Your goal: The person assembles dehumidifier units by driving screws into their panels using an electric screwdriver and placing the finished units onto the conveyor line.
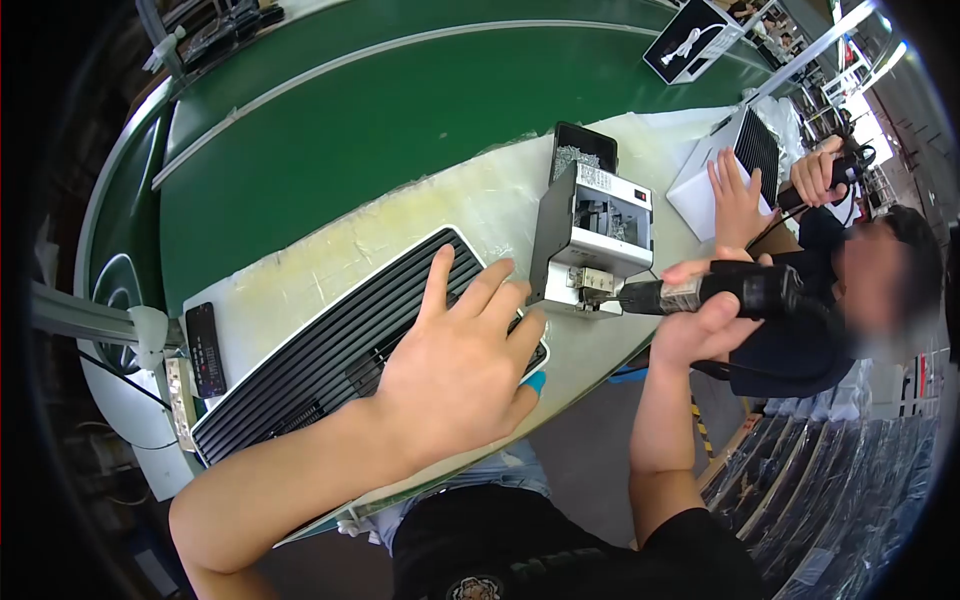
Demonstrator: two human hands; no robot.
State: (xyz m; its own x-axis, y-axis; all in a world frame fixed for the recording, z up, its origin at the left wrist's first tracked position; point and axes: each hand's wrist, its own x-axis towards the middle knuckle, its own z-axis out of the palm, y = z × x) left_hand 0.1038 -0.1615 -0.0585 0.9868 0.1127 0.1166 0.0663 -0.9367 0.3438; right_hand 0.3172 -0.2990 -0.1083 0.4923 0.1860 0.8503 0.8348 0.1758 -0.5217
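Note:
My left hand [452, 365] lies with fingers spread over a black slatted panel [330, 350] with a white edge; something blue covers its thumb tip. My right hand [705, 325] is wrapped around a black electric screwdriver [745, 290], held almost level. Its tip points left and reaches the front outlet of a screw feeder [605, 240]; whether a screw sits on the bit is too small to tell. Loose screws show through the feeder's window. Behind the feeder, a black bin [585, 150] holds many small screws.
A dark phone-like device [205, 350] lies at the left end of the pale bench top [300, 270]. Beyond runs a green conveyor belt [400, 110]. At right, a co-worker holds a dark tool by another slatted unit [757, 150]. A boxy unit [690, 42] stands on the far belt.

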